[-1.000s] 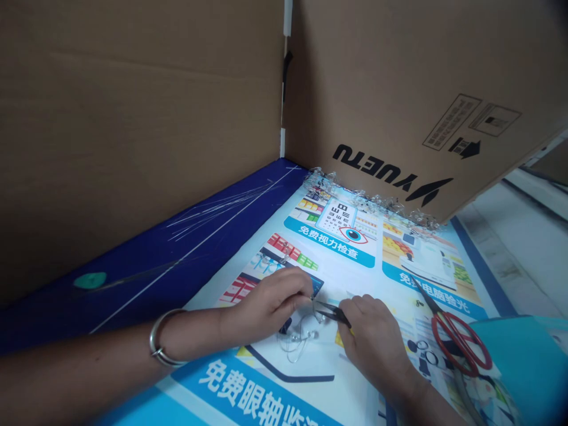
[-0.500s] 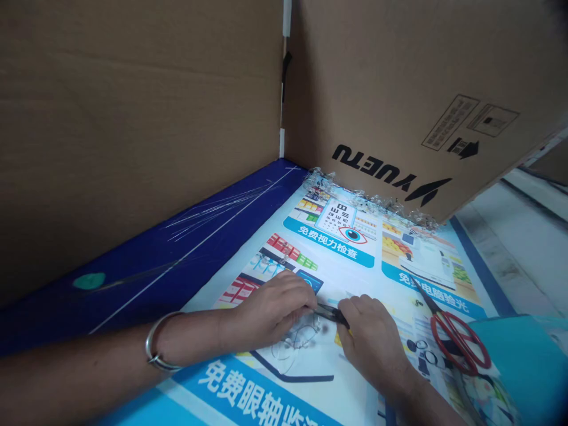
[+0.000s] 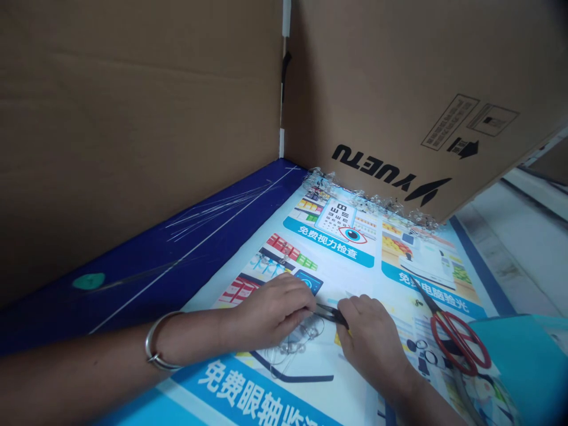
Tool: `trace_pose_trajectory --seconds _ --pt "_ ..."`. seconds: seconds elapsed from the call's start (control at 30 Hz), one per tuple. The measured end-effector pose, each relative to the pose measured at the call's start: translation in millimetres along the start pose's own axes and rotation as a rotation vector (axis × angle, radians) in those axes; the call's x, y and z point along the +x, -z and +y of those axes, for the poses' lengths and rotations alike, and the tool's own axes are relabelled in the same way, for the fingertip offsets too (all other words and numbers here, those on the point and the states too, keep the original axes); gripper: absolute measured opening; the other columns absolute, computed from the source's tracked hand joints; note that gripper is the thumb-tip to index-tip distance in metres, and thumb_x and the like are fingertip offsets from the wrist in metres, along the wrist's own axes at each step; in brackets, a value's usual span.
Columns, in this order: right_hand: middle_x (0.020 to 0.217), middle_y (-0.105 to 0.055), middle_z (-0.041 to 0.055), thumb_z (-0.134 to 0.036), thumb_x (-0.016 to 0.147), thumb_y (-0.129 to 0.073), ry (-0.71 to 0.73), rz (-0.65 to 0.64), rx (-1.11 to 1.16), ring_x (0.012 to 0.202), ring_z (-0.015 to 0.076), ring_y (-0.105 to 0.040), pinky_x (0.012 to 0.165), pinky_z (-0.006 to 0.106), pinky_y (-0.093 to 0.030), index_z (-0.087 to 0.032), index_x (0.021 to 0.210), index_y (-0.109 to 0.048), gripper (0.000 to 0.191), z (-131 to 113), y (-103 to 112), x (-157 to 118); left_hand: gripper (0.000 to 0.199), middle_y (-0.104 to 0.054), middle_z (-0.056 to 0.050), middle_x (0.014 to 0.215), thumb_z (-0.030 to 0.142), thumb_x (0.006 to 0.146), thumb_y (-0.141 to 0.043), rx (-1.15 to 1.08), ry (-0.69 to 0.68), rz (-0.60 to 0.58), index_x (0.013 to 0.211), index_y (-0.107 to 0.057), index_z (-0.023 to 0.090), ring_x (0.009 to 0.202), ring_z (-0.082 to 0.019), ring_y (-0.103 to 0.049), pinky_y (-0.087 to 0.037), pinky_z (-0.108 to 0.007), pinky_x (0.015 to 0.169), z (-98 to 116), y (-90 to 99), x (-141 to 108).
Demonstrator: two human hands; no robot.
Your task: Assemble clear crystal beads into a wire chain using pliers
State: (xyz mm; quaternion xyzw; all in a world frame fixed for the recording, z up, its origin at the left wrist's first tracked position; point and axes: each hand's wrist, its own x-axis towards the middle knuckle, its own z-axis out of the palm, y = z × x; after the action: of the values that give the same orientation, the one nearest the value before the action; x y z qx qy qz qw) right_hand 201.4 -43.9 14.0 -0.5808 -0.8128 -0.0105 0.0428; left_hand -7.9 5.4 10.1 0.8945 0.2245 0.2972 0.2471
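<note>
My right hand (image 3: 370, 337) is wrapped round the handles of dark pliers (image 3: 329, 312), whose jaws point left to the fingertips of the other hand. With thumb and fingers pinched together, my left hand (image 3: 277, 310) grips a thin wire piece with clear beads (image 3: 296, 344). Its loops hang below those fingers. The plier tips meet the pinched spot, but what lies between the jaws is too small to make out. A silver bangle (image 3: 153, 346) circles my left wrist.
Red-handled scissors (image 3: 459, 343) lie at the right beside a turquoise sheet (image 3: 523, 349). Clear beaded wire pieces (image 3: 373, 201) line the foot of the cardboard wall (image 3: 399, 89). Loose wires (image 3: 217, 207) and a green blob (image 3: 89, 281) rest on the blue strip. A printed poster (image 3: 355, 278) covers the table.
The beaded wire loops below my left hand have shifted slightly to the right and turned. Both hands and the pliers stay almost in place.
</note>
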Motion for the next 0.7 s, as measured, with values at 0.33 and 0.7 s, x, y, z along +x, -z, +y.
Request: trace_pose_trajectory --seconds 0.33,0.7 --pt "0.073 -0.053 0.0027 -0.02 0.074 -0.053 -0.01 -0.01 -0.007 0.072 0.0169 -0.04 0.066 0.029 -0.023 -0.019 0.075 -0.055 0.002 1.1 4.4 1.0 0.012 -0.055 -0.001 0.076 0.011 0.083 -0.041 -0.064 0.196 0.092 0.08 -0.052 0.016 0.072 -0.012 -0.049 -0.038 -0.024 0.067 -5.6 1.0 -0.8" --pt "0.076 -0.056 0.0016 -0.022 0.08 -0.045 -0.043 -0.149 0.023 0.075 0.0176 -0.046 0.068 0.028 -0.026 -0.022 0.077 -0.054 0.009 0.2 25.9 -1.3 0.01 -0.052 0.001 0.071 0.01 0.08 -0.044 -0.082 0.362 0.272 0.077 -0.052 0.015 0.064 -0.009 -0.047 -0.037 -0.021 0.06 -2.0 5.2 2.3"
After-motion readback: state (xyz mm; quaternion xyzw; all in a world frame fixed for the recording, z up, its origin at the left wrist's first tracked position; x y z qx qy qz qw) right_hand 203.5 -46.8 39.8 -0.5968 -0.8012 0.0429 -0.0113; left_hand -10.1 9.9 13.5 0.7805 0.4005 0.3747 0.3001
